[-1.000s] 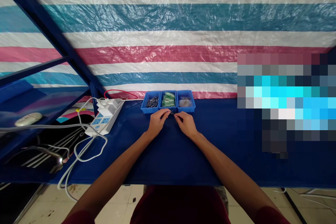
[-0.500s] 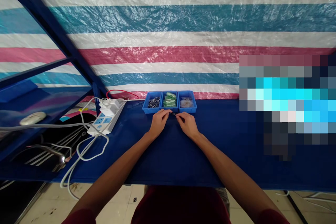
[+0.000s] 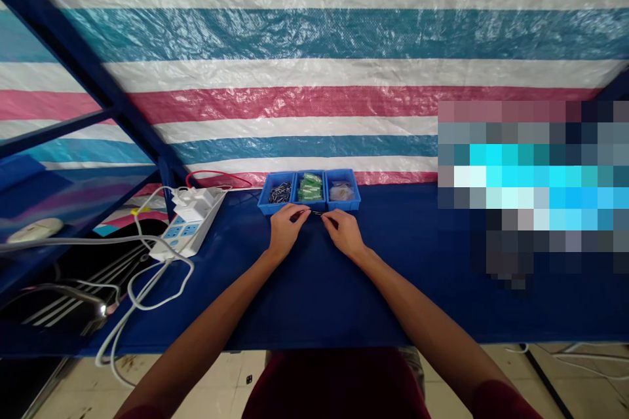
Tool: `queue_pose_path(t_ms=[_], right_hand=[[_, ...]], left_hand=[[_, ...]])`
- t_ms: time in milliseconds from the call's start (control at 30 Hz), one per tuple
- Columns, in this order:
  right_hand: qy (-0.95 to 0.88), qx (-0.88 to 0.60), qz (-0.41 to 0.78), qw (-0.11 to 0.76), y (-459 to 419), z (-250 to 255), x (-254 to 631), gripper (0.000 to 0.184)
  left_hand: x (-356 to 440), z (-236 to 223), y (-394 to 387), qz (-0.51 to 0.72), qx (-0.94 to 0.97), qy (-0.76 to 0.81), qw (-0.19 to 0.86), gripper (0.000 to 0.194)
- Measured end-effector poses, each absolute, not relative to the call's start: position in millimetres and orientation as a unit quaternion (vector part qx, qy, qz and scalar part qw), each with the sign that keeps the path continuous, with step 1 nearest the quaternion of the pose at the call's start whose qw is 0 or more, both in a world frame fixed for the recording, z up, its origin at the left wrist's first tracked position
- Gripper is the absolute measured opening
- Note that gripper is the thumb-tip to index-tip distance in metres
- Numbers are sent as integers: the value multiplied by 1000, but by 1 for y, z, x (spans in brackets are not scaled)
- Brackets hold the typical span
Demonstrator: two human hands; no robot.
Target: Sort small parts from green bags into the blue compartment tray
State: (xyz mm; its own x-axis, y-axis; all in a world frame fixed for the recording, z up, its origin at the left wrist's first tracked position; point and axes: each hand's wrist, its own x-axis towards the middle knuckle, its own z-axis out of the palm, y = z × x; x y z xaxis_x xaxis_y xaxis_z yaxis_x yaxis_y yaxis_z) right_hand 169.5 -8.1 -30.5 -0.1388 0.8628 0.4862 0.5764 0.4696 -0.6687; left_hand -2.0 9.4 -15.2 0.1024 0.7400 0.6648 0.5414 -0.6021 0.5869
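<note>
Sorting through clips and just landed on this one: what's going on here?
A person's left hand and right hand pinch a thin dark piece between them, above a blue table. Just beyond stand three blue bins, holding dark parts, green packets and pale pieces. The pinched piece is too small to identify.

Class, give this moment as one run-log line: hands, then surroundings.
left hand: pinching one end of thin dark piece | right hand: pinching its other end | ahead: three blue bins | left side: power strip
</note>
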Motion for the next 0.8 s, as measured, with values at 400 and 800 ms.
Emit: queue_pose_path(t_ms=[400, 800], right_hand=[[-734, -487, 166, 444, -7, -34, 169, 23], [-737, -484, 166, 441, -8, -33, 170, 23]], left_hand=[[-3, -17, 11, 506, 749, 420, 85, 22], [-2, -14, 8, 521, 727, 422, 150, 22]])
